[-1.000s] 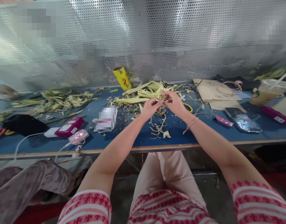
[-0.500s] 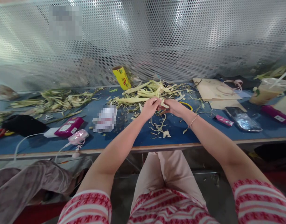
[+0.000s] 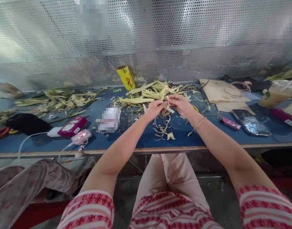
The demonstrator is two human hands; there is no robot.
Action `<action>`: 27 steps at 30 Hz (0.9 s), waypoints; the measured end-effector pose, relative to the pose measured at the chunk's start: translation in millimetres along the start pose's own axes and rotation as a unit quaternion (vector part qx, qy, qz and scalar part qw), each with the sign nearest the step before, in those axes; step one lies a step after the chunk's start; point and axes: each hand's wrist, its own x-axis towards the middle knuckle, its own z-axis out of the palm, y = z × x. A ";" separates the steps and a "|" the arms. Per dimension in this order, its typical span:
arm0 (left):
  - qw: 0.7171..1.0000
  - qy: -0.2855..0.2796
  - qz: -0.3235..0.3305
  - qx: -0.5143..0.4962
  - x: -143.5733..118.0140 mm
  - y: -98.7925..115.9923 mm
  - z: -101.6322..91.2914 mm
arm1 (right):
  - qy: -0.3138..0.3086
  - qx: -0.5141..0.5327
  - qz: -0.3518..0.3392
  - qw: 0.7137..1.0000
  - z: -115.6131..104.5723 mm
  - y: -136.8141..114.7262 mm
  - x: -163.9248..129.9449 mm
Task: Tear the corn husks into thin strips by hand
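Left hand point(image 3: 155, 109) and right hand point(image 3: 182, 105) both nearly closed, pinching 1 pale husk strip point(image 3: 168, 99) between them, probably because thin strip is needing fine 2-handed control. Strip hovering over blue table point(image 3: 181, 140); husk pile point(image 3: 155, 93) lying just beyond, likely for easy reach.

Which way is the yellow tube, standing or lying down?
Standing: the yellow tube is end-down on the blue tabletop, its round opening uppermost.

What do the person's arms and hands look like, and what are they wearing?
The short sleeves have red, pink and white stripes, with little red patterns. The left hand and right hand are bare. A thin, pinkish bracelet circles the right wrist.
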 end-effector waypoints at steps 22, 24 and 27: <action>0.999 0.036 0.010 -0.015 2.4 -2.0 -2.0 | -0.075 -0.116 -0.059 0.989 -0.6 -1.1 -1.9; 0.999 0.037 0.023 -0.002 1.7 -2.3 -2.6 | -0.072 -0.143 -0.051 0.986 -1.5 -0.3 -1.0; 0.998 0.038 0.033 0.031 -0.1 0.2 -3.1 | -0.069 -0.197 -0.054 0.976 -2.9 -0.9 -0.3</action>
